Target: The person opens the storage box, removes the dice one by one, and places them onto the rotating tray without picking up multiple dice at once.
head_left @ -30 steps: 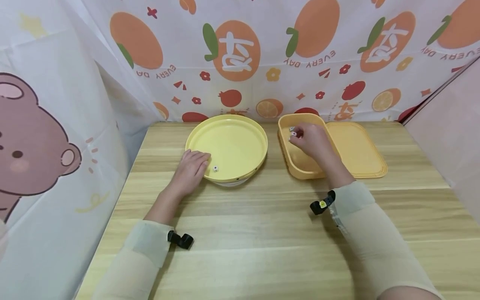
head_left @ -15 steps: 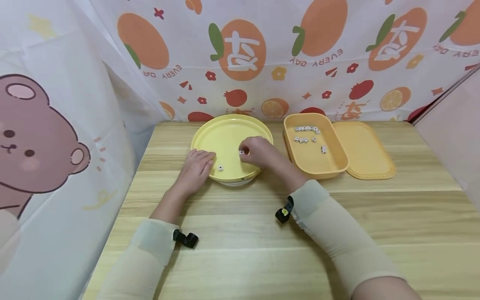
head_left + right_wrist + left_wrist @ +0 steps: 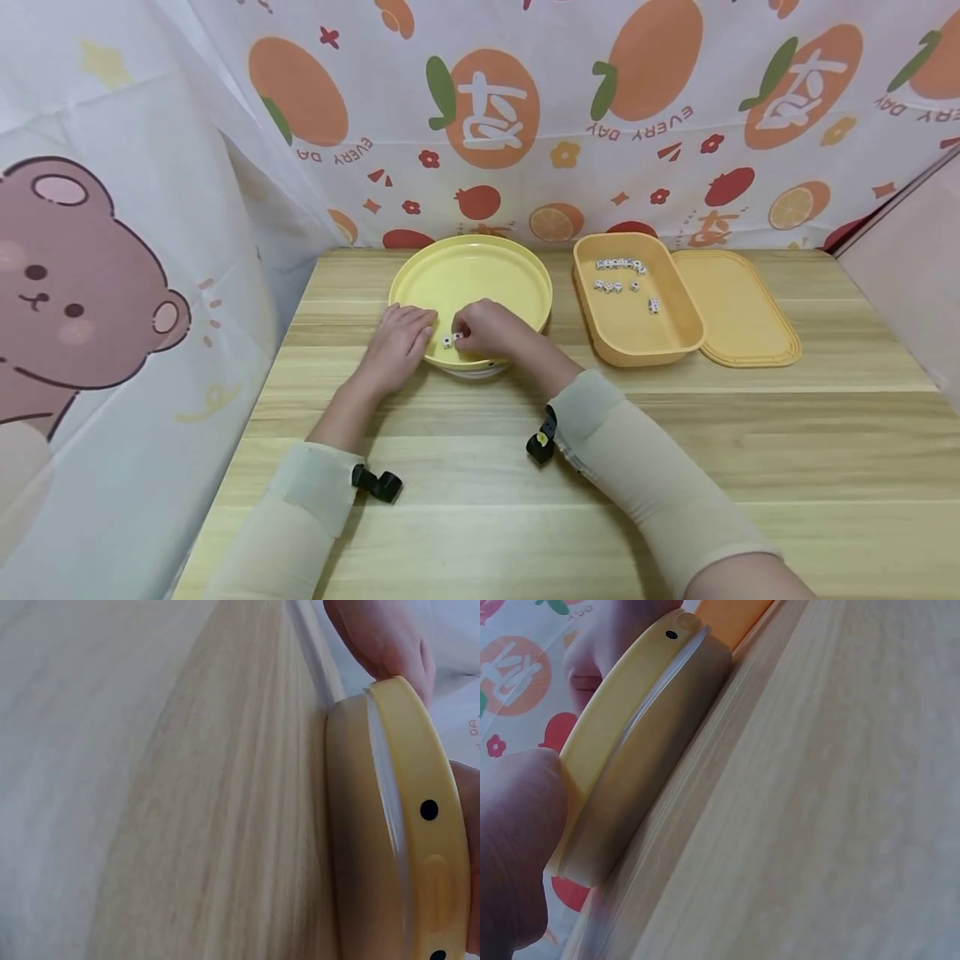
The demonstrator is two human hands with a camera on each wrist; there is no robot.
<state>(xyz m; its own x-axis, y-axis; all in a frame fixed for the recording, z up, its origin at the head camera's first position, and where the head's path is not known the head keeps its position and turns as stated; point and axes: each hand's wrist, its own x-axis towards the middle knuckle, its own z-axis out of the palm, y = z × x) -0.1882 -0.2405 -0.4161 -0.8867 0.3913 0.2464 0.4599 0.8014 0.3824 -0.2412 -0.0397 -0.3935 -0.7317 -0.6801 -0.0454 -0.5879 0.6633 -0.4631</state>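
Observation:
A round yellow tray (image 3: 480,275) with a raised rim stands on a paler base at the back of the table. My left hand (image 3: 393,346) rests on its left rim, fingers reaching over the edge. Inside the tray, near the front, a small white die (image 3: 447,342) lies on the floor. Beside it my right hand (image 3: 491,329) pinches a second die (image 3: 458,336) between thumb and fingers, low over the tray. In the left wrist view the tray's side (image 3: 622,727) shows close to my left hand (image 3: 517,832).
An orange-yellow rectangular box (image 3: 637,337) stands right of the tray, several dice (image 3: 618,263) lying in rows inside it. Its flat lid (image 3: 742,308) lies against the box's right side. A fruit-printed curtain (image 3: 555,183) hangs behind the table.
My right hand has carried a die from the box leftward to the tray and down beside the first die. My left hand has stayed on the rim. The head view has shifted slightly.

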